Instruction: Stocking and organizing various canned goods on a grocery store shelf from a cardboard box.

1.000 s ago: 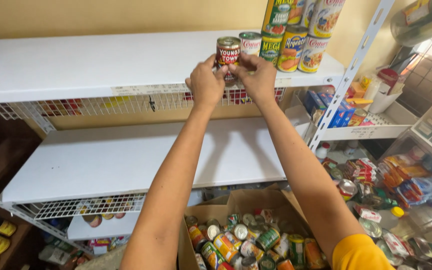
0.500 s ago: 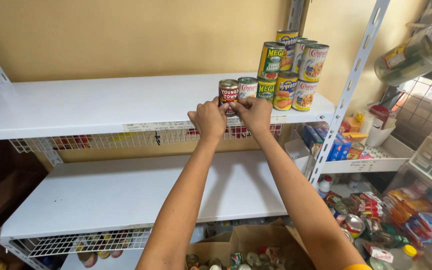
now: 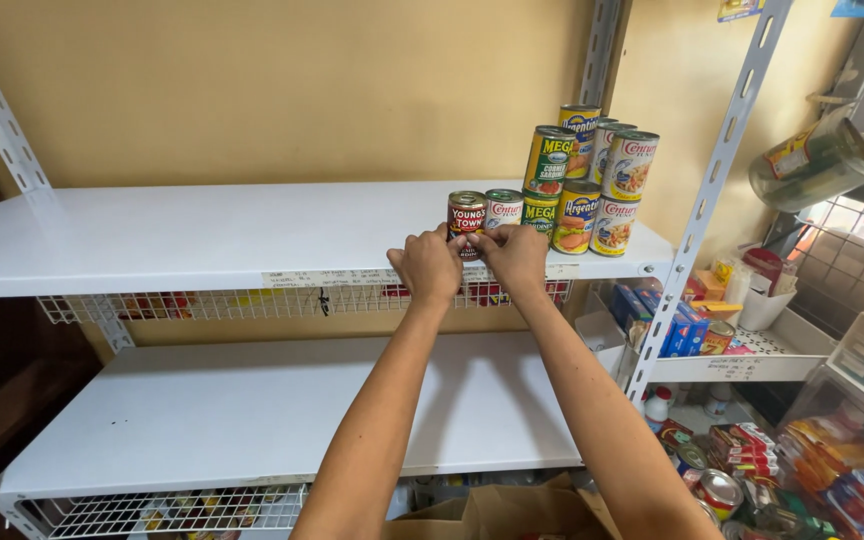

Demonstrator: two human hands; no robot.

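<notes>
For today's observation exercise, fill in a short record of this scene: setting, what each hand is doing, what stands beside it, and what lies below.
Setting: white metal shelving against a tan wall
Left hand: grips the dark red can on the top shelf
Right hand: grips the same can from the other side
Beside it: white-labelled can, then stacked cans two high
Below: bare middle shelf; cardboard box

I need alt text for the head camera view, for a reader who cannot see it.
Two bare hands, left hand and right hand, grip a small dark-red can standing on the upper white shelf. Right of it stand more cans, some stacked; the lower shelf is white too.
</notes>
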